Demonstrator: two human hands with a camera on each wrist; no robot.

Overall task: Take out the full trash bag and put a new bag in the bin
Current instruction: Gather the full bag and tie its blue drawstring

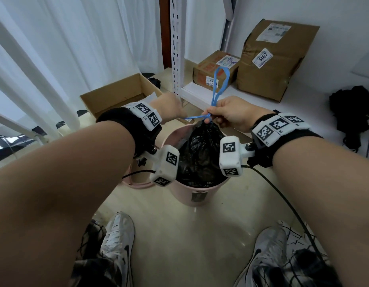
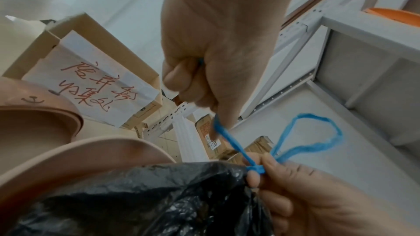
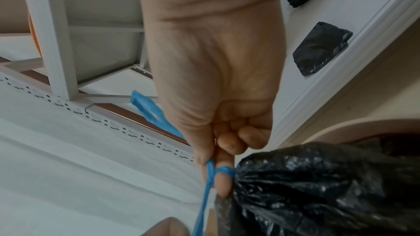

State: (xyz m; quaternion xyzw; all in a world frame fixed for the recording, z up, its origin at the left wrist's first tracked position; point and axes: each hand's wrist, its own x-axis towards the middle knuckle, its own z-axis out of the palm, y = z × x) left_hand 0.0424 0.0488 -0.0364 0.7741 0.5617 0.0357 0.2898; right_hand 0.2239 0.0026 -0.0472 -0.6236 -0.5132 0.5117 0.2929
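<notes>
Above the pink bin (image 1: 197, 191), your right hand (image 1: 228, 113) pinches the blue drawstring (image 1: 220, 83) at the black trash bag (image 1: 200, 154) neck. Your left hand (image 1: 169, 109) has its grip closed on the drawstring's other end. Bag sits inside the bin.

The large brown parcel (image 1: 276, 59) leaning on the shelf carries a white sticker (image 1: 262, 58) reading "1467"; the bigger shipping label (image 1: 276, 32) near its top is too small to read. The smaller carton (image 1: 215, 69) beside it has a sticker (image 1: 213, 82) that seems to begin "80", a blue loop covering the rest; the left wrist view shows "90" on it. A white sheet of paper (image 2: 90, 82) on the open cardboard box (image 2: 29, 56) bears red handwritten Chinese characters, which I cannot make out reliably.
</notes>
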